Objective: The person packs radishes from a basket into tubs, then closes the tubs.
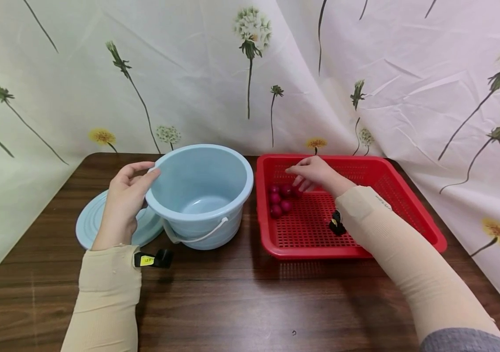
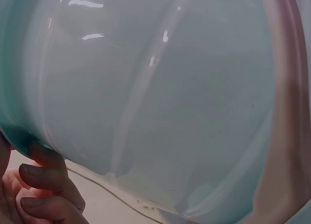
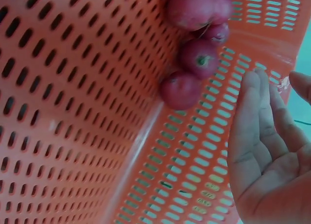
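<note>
One brown table (image 1: 232, 303) spans your near field; take 12 o'clock as straight ahead. The blue lid (image 1: 91, 220) lies at 10 o'clock, partly hidden by your left forearm (image 1: 104, 293). Your left hand (image 1: 126, 195) pinches the rim of the blue bucket (image 1: 201, 186) at its 9 o'clock; the plastic appears smooth and light, so the bucket may slide if pushed. The red basket (image 1: 320, 253) stands at 2 o'clock. The radishes (image 1: 274, 198) cluster inside, near its 9 o'clock wall. Your right hand (image 1: 313, 173) hangs just beside them, fingers loosely extended, nothing held. Expect firm, light, slightly slippery pieces: grasp each around its widest part. Patterned fabric (image 1: 214, 73) hangs beyond, at 12 o'clock.
</note>
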Demonstrator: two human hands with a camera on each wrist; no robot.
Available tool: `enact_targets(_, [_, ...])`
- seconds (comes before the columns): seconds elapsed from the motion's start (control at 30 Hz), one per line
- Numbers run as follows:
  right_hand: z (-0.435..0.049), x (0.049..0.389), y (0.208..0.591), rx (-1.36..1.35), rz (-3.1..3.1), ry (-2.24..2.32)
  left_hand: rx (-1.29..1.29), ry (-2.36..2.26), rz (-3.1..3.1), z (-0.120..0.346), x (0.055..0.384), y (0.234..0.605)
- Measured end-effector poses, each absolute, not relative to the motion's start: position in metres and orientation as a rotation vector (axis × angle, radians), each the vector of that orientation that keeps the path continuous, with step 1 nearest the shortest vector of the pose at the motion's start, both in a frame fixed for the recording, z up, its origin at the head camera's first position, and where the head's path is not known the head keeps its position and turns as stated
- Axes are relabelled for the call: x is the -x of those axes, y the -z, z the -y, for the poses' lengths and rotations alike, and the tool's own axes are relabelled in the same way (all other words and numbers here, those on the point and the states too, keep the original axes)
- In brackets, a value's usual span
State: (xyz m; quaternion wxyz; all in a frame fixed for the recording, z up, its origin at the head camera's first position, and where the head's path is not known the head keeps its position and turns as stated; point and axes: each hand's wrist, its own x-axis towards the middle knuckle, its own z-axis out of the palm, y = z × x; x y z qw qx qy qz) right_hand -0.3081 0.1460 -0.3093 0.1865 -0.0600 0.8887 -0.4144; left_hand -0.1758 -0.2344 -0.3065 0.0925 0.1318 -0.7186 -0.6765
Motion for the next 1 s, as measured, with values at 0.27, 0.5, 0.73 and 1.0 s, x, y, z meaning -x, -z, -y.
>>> enact_targets(0.27, [-0.152, 0.311, 0.318, 0.153, -2.43, 1.098, -0.394, 2.002, 2.139, 0.234, 0.176, 0.307])
enact_targets(0.5, [-0.153, 0.309, 0.324, 0.165, -2.39, 1.019, -0.392, 2.007, 2.136, 0.234, 0.176, 0.307])
enact_targets(0.73, [-0.152, 0.309, 0.328, 0.186, -2.345, 0.94, -0.391, 2.01, 2.135, 0.235, 0.176, 0.308])
enact_targets(1.0, [-0.153, 0.31, 0.329, 0.169, -2.342, 0.892, -0.378, 1.999, 2.139, 0.235, 0.177, 0.307])
